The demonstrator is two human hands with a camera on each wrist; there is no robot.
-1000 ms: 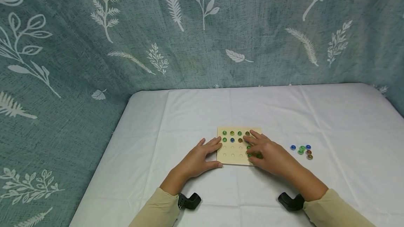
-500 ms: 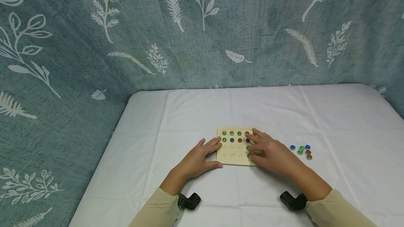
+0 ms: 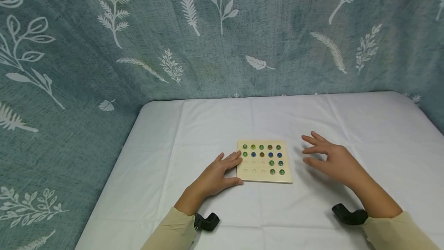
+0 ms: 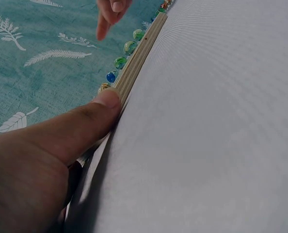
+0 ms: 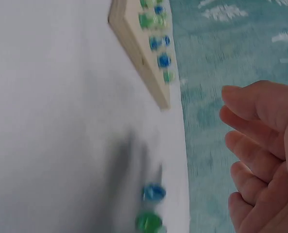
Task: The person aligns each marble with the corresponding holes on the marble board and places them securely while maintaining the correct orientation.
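Head view, pale square wooden board (image 3: 264, 177), green, blue, amber marbles (image 3: 270, 154), both hands' fingers relaxed, empty.

The head view looks forward and down from above the near edge of the table (image 3: 215, 126), taking in the whole cloth top, the leaf-print curtain (image 3: 138, 41) behind it and both forearms, at middling distance. The left wrist view sits very low and close by the left hand (image 4: 47, 160), facing along the near edge of the wooden board (image 4: 136, 60). The right wrist view, blurred and turned sideways, looks past the right hand (image 5: 265, 155) down at the cloth. All 3 views share the board and its glass beads (image 3: 270, 154).
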